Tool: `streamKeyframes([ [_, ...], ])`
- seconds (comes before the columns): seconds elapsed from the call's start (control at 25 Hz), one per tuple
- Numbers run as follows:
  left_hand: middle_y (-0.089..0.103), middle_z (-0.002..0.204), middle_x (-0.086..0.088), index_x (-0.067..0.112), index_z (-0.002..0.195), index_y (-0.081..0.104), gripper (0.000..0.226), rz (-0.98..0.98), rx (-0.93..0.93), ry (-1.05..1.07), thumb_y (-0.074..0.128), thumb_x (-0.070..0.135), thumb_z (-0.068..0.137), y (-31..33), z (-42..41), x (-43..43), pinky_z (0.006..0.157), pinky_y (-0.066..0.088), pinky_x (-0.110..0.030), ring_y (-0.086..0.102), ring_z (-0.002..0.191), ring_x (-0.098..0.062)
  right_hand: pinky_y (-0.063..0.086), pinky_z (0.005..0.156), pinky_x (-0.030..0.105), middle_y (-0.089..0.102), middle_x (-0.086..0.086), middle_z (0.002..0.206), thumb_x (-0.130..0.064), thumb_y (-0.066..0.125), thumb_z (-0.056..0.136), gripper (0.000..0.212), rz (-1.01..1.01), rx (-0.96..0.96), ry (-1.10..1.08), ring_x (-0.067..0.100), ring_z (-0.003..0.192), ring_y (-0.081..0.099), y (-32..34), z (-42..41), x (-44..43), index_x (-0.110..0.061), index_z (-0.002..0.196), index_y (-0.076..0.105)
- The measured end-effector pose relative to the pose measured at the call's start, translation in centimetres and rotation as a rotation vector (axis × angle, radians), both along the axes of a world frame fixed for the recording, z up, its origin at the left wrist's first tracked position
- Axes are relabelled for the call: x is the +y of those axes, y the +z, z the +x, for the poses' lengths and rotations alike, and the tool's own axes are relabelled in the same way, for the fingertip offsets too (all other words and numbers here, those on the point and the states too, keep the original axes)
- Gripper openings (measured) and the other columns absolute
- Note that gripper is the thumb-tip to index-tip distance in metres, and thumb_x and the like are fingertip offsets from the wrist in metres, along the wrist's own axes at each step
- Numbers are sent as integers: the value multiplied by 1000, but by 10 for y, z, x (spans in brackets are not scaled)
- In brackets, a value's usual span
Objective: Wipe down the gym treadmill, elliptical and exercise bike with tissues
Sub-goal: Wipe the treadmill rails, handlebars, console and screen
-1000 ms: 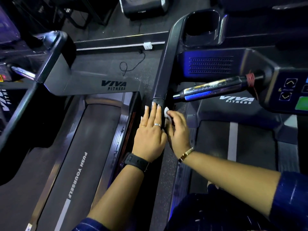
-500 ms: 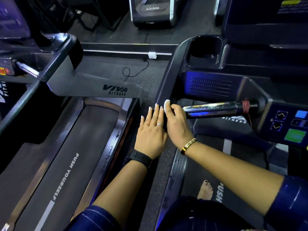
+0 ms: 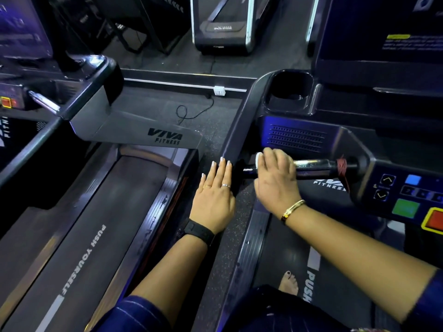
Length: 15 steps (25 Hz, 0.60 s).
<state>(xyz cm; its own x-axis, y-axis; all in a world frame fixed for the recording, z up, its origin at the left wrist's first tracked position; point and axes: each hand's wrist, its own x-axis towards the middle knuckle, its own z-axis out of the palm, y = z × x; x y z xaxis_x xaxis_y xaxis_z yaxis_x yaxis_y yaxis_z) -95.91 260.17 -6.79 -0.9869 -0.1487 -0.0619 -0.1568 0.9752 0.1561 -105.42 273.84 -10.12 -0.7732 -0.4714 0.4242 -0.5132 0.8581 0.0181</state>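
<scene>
Right hand [image 3: 275, 180] is curled over the chrome grip bar [image 3: 316, 165], pinning a small white tissue [image 3: 259, 159] against the metal near the bar's free end. The left hand [image 3: 215, 195] lies flat with straight fingers just beyond that end, its fingertips on the tip of the dark side rail [image 3: 237, 130]. The two hands are near each other but not touching. From where I stand, the wrapped grip looks chosen so the tissue hugs the round of the bar as it is rubbed. The flat left palm seems to be there to steady a forward lean, not to clean. The bar juts from the console of the treadmill [image 3: 297, 137], so I take this to be the treadmill part of the job; no elliptical or bike is in sight. A red band [image 3: 341, 165] is wound round the bar's fixed end, and past it sits the button panel [image 3: 407, 188] with its green and red keys. Above the bar is a cup holder [image 3: 290, 89]. Below it a bare foot [image 3: 290, 282] stands on the belt. Out past the bar's free end runs a neighbouring treadmill's belt [image 3: 107, 212] printed PUSH YOURSELF. Farther off that way a cable [image 3: 191, 112] loops across the floor from a white socket [image 3: 219, 90].
</scene>
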Motion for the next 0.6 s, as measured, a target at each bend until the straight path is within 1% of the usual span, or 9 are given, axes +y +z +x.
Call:
streamKeyframes([
  [0.04, -6, 164, -4, 13, 156, 0, 69, -5, 3, 2, 29, 21, 93, -1, 1, -1, 124, 5, -42, -10, 151, -19, 33, 101, 44, 59, 16, 118, -16, 68, 71, 53, 19, -25, 46, 34, 110, 51, -2, 2, -10, 2, 120, 60],
  [0.12, -2, 164, -5, 11, 156, 5, 68, -12, 40, -7, 22, 22, 91, -2, 1, -1, 123, 6, -42, -10, 150, -19, 34, 108, 43, 62, 18, 121, -19, 66, 75, 52, 88, -57, 144, 34, 115, 56, -10, 8, -21, 3, 122, 61],
  [0.2, 6, 163, -7, 10, 155, 13, 72, -15, 88, -42, 14, 24, 85, -3, -1, 0, 122, 9, -41, -6, 149, -18, 32, 110, 42, 64, 17, 117, -21, 49, 84, 46, 138, -52, 186, 32, 116, 58, -7, 4, -15, 2, 122, 62],
  [0.24, 8, 163, -7, 10, 155, 15, 73, -26, 100, -65, 13, 23, 84, -3, -1, 0, 122, 9, -40, -3, 149, -19, 32, 110, 43, 65, 16, 114, -23, 42, 85, 47, 152, -60, 177, 33, 115, 58, -2, 0, -7, 2, 120, 62],
  [0.32, 8, 163, -6, 12, 156, 13, 73, -29, 92, -85, 11, 22, 83, -4, -1, 1, 123, 7, -39, -1, 151, -18, 36, 108, 46, 67, 18, 102, -28, 36, 85, 49, 150, -96, 80, 36, 111, 60, 10, -8, 16, 3, 109, 66],
  [0.4, 7, 163, -7, 11, 156, 13, 73, -12, 76, -77, 13, 22, 84, -5, -2, 0, 123, 9, -39, 0, 151, -18, 35, 108, 49, 67, 18, 91, -30, 33, 88, 47, 123, -99, -21, 37, 107, 60, 17, -14, 34, 1, 96, 68],
  [0.48, 8, 163, -8, 10, 156, 14, 73, -20, 78, -75, 18, 22, 84, -5, -3, -1, 123, 12, -40, 2, 151, -19, 31, 109, 49, 65, 16, 87, -28, 34, 89, 42, 104, -38, -88, 37, 102, 60, 19, -14, 31, -1, 90, 66],
  [0.52, 9, 163, -8, 10, 156, 15, 73, -26, 79, -74, 19, 22, 84, -5, -4, -1, 123, 13, -40, 3, 151, -19, 30, 108, 48, 65, 16, 88, -27, 37, 88, 38, 100, -16, -84, 36, 101, 59, 14, -13, 21, -2, 92, 65],
  [0.6, 12, 163, -8, 10, 155, 17, 72, -36, 88, -61, 20, 23, 85, -7, -6, 1, 122, 16, -41, 6, 151, -20, 28, 109, 46, 65, 15, 104, -25, 43, 88, 35, 138, 14, 32, 34, 107, 57, -3, -2, -1, -5, 109, 64],
])
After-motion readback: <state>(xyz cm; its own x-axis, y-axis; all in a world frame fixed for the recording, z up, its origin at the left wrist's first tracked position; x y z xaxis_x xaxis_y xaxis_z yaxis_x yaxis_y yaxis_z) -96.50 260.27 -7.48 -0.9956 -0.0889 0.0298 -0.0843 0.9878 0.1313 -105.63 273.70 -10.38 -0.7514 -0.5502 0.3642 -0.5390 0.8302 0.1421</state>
